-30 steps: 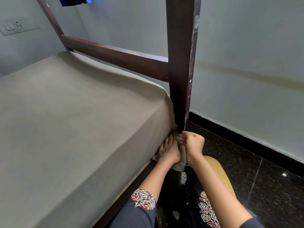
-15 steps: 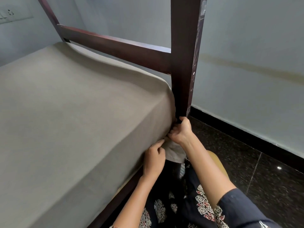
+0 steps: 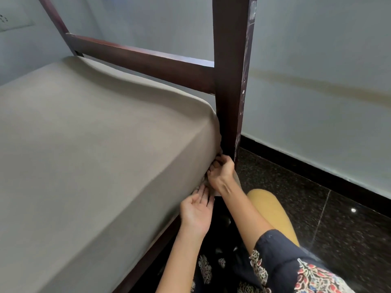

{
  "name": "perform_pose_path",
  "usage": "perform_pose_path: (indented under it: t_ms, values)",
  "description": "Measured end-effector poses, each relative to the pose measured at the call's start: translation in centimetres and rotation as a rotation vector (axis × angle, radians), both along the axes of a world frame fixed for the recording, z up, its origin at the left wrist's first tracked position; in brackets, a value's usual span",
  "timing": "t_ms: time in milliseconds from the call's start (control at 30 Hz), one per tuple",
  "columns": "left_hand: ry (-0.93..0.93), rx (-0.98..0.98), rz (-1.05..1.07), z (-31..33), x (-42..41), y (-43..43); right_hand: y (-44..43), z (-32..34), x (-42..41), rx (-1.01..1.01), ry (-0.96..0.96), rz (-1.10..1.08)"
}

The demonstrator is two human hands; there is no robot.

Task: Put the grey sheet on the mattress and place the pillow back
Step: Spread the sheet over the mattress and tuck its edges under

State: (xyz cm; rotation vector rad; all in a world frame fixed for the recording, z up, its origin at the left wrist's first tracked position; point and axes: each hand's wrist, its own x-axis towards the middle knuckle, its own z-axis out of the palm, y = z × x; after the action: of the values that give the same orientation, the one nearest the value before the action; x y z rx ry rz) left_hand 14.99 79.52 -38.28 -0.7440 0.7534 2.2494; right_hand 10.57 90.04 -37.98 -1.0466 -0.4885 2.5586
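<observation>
grey sheet (image 3: 95,144): spread smooth over the mattress top and side, covering it. its corner is bunched low beside the dark bedpost (image 3: 230,92).
right hand (image 3: 221,172): fingers curled, pinching that loose corner at the post's foot.
left hand (image 3: 196,212): palm up, fingers straight, tips touching the sheet's lower edge.

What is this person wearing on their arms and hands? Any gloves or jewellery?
No gloves: the left hand and the right hand are both bare, and no rings or bangles show. The right arm wears a dark navy sleeve with a flower print in red, white and green. The left forearm is uncovered as far as the picture reaches; any sleeve there is out of view.
</observation>
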Motion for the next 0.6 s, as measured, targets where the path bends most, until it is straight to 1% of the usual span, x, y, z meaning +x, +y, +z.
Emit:
perform_pose_path:
  t_ms: [100, 133, 233, 367, 500, 600]
  values:
    - [-0.026, 0.016, 0.032, 0.5, -1.6, 1.0, 1.0, 1.4, 0.3, 0.14, -0.09, 0.145]
    - [-0.035, 0.021, 0.048, 0.7, -2.0, 1.3, 1.7, 1.6, 0.6, 0.155, -0.096, 0.168]
    - [-0.06, 0.024, 0.098, 0.5, -2.2, 1.8, 3.3, 1.2, 1.9, 0.111, -0.114, 0.152]
    - [-0.079, 0.073, 0.094, -0.5, -2.0, 1.3, 3.4, 1.1, 2.9, 0.026, -0.116, 0.183]
    - [-0.06, 0.101, 0.106, -0.7, -1.9, 0.9, 1.6, 1.8, 0.7, 0.035, -0.126, 0.214]
    - [-0.019, 0.108, 0.091, -1.1, -1.4, 0.7, 0.7, 2.3, -0.7, 0.059, -0.071, 0.149]
